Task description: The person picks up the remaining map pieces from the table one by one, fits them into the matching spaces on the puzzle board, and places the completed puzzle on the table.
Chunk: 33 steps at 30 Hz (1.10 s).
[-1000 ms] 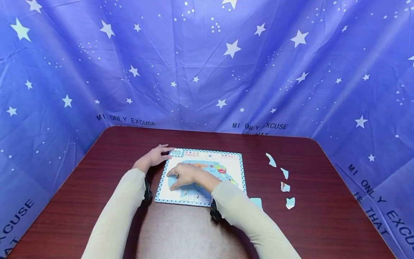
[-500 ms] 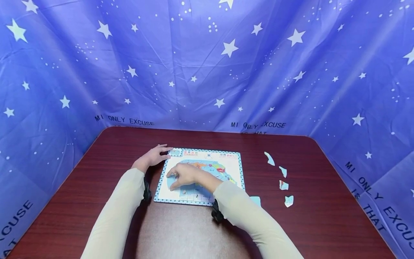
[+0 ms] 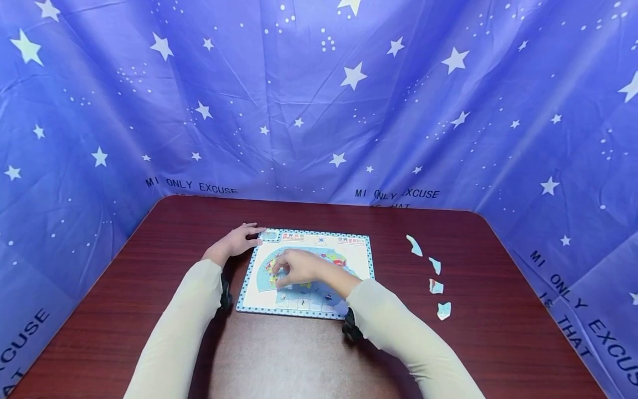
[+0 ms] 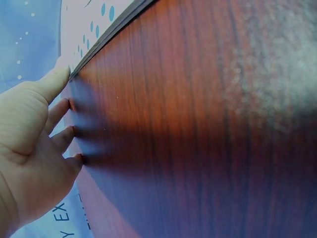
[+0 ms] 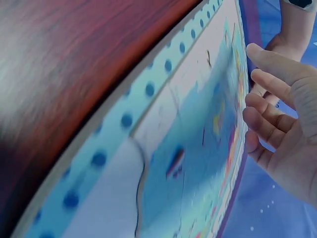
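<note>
A world map puzzle board (image 3: 247,288) with a blue dotted border lies on the table. My left hand (image 3: 234,244) rests at its far left corner. In the left wrist view, that hand's thumb (image 4: 55,83) touches the board's edge and its fingers are spread and fairly straight. Above the left half of the map is my right hand (image 3: 299,267), fingers loosely bent. Nothing shows between the thumb and fingers of the right hand (image 5: 285,104) in the right wrist view, where it appears just over the map surface.
Several loose puzzle pieces lie in a column right of the board: a curved one (image 3: 414,245), a narrow one (image 3: 435,265), one with red (image 3: 436,286) and a pale one (image 3: 443,310). The dark red table (image 3: 498,332) ends at a starry blue curtain (image 3: 279,100).
My right hand has drawn back rightward from the map's left edge, uncovering the map there. Its forearm now covers the light blue piece by the board's right corner. The left hand stays put.
</note>
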Each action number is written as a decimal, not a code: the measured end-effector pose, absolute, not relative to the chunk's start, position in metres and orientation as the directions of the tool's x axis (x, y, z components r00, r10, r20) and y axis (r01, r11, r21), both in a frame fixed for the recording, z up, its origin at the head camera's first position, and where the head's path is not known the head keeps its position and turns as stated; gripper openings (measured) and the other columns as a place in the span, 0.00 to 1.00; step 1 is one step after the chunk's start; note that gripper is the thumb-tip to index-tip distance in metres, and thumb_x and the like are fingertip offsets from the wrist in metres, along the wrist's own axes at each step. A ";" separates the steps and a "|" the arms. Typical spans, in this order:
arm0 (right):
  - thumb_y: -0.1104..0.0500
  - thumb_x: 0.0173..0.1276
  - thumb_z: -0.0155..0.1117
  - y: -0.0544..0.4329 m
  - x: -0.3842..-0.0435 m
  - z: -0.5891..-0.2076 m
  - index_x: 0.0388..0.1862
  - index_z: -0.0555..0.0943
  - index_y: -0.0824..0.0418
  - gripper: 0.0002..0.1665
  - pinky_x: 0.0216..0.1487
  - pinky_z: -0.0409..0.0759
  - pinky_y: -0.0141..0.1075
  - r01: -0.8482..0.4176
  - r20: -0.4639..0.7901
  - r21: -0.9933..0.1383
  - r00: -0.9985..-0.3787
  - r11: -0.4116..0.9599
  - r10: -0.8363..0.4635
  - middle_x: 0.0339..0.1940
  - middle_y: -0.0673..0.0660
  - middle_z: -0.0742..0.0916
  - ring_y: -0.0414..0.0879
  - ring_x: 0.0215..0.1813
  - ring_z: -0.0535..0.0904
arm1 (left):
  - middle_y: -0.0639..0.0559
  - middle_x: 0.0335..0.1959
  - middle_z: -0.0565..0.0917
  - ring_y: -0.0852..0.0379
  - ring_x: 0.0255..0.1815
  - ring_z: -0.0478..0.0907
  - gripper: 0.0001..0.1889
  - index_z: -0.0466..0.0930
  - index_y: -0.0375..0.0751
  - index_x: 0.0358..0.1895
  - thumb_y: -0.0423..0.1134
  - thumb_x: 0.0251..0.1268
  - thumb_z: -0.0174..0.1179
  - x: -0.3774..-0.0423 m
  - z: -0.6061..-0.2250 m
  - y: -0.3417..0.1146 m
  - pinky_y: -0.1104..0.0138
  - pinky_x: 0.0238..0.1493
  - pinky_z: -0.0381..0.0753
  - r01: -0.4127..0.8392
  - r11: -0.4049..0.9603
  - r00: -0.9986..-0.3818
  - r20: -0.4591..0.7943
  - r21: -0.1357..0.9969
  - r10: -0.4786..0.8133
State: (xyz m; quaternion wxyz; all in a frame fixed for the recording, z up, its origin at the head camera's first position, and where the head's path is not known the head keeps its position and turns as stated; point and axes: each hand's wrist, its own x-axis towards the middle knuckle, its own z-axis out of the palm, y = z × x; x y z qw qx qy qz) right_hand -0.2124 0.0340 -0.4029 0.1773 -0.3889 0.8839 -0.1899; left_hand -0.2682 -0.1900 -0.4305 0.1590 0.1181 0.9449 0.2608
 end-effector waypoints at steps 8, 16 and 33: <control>0.51 0.57 0.70 0.062 -0.209 -0.394 0.45 0.84 0.56 0.18 0.41 0.73 0.30 -0.596 -0.145 -0.481 -0.669 0.643 -0.729 0.38 0.53 0.83 0.40 0.38 0.74 | 0.40 0.76 0.47 0.36 0.76 0.33 0.27 0.58 0.48 0.72 0.45 0.72 0.49 -0.267 -0.431 -0.190 0.39 0.70 0.46 0.115 0.838 -0.922 -0.257 0.534 0.291; 0.51 0.58 0.69 0.096 -0.208 -0.389 0.46 0.84 0.56 0.17 0.36 0.73 0.34 -0.557 -0.137 -0.512 -0.699 0.654 -0.702 0.37 0.54 0.83 0.41 0.35 0.73 | 0.40 0.76 0.46 0.36 0.76 0.32 0.27 0.58 0.48 0.72 0.45 0.72 0.49 -0.268 -0.433 -0.191 0.39 0.70 0.45 0.104 0.829 -0.920 -0.264 0.549 0.290; 0.53 0.58 0.69 0.156 -0.204 -0.382 0.45 0.84 0.59 0.18 0.39 0.75 0.32 -0.508 -0.130 -0.514 -0.750 0.691 -0.648 0.38 0.54 0.84 0.42 0.37 0.77 | 0.39 0.76 0.46 0.35 0.76 0.33 0.27 0.58 0.47 0.72 0.44 0.72 0.49 -0.269 -0.430 -0.189 0.39 0.70 0.45 0.124 0.825 -0.918 -0.253 0.552 0.307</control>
